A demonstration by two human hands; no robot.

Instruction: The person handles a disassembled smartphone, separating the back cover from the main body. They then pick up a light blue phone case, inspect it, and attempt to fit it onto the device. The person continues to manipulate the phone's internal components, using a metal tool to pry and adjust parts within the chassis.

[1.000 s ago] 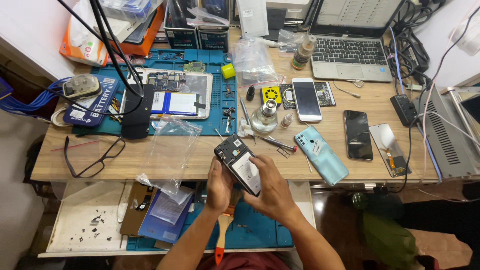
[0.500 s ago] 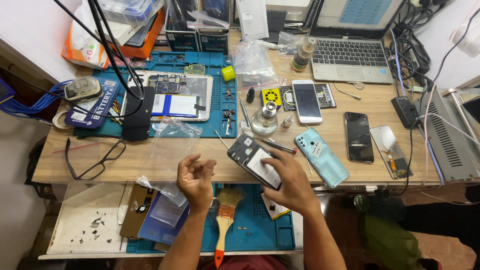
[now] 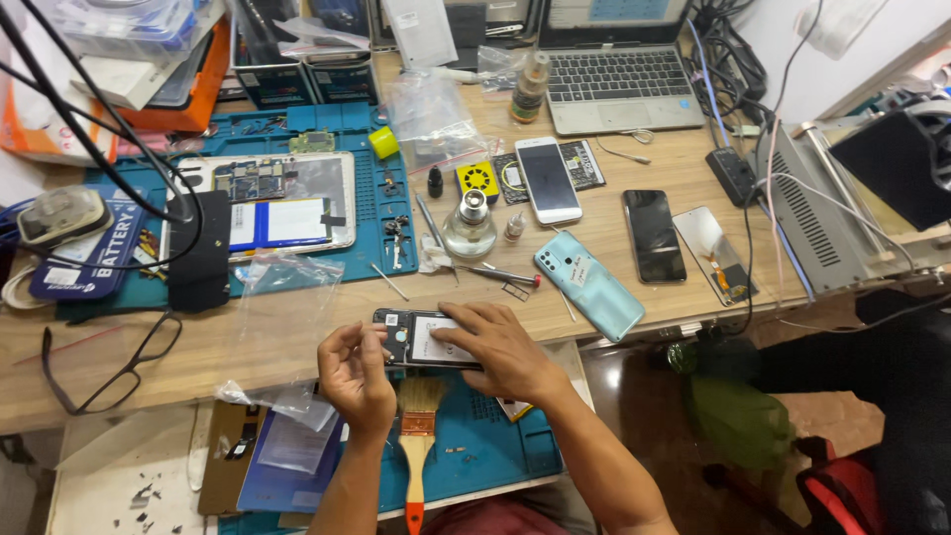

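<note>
Lying flat now at the near edge of the bench (image 3: 297, 342), the opened phone (image 3: 424, 339) has come down from where both hands held it tilted a second ago. The right hand (image 3: 490, 347) presses flat on it, fingers spread; the left hand (image 3: 359, 372), loosely curled, pinches its left end. A brush (image 3: 418, 436) lies just nearer.

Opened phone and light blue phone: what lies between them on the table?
Only bare wooden table separates the opened phone and the light blue phone, in the head view.
</note>
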